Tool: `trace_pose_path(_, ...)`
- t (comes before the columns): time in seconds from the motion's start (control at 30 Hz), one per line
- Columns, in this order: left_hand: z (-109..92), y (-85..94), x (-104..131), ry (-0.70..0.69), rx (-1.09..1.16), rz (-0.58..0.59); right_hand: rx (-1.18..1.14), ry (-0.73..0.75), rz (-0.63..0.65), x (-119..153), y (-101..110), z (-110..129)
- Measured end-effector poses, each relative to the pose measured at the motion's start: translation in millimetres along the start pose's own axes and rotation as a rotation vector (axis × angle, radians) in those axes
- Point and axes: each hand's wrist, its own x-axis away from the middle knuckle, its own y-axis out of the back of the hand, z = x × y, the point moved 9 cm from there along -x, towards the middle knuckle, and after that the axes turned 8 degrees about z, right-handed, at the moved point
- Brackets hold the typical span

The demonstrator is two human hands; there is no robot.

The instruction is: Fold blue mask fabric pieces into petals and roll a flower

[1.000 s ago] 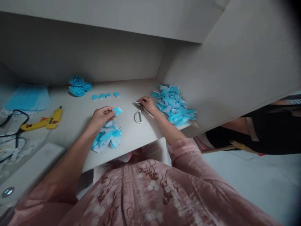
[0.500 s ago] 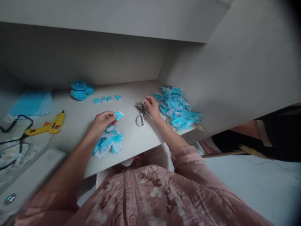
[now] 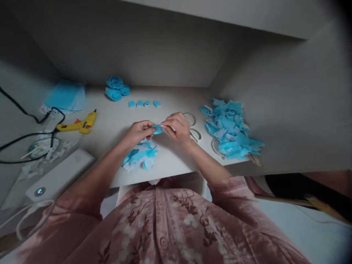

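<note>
Between my hands is a small blue fabric piece [image 3: 157, 129], like cut mask cloth. My left hand [image 3: 140, 132] pinches its left end between thumb and fingers. At its right edge, the fingertips of my right hand [image 3: 178, 128] are closed on the cloth. White-handled scissors [image 3: 195, 135] lie on the desk just right of my right hand, their blades hidden behind it. Below my left hand sits a small heap of blue and white cloth pieces [image 3: 140, 156]. Several folded blue petals [image 3: 140, 103] lie in a row beyond my hands.
Rolled blue cloth roses [image 3: 114, 88] stand at the back left, near stacked blue masks [image 3: 66, 96]. A yellow glue gun [image 3: 79, 124], black cable and white power strip [image 3: 62, 174] lie left. A larger cloth heap [image 3: 229, 126] lies right, by the side wall. Another person's leg shows lower right.
My right hand has moved left from beside the scissors to the blue piece and now grips its right edge. My left hand still holds that piece. The camera view has shifted.
</note>
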Motion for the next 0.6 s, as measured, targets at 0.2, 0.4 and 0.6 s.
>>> trace_pose_path(0.2, 6, -5.8, 1, 0.068, -0.007, 0.060, 0.078, 0.124, -0.001, 8, -9, 8)
trace_pose_path(0.4, 8, -9.6, 1, 0.077, -0.022, 0.103, 0.074, 0.016, 0.035, 21, -15, -6)
trace_pose_path(0.6, 11, -10.0, -2, 0.064, 0.003, 0.110, -0.038, -0.155, 0.138, 29, -28, -23)
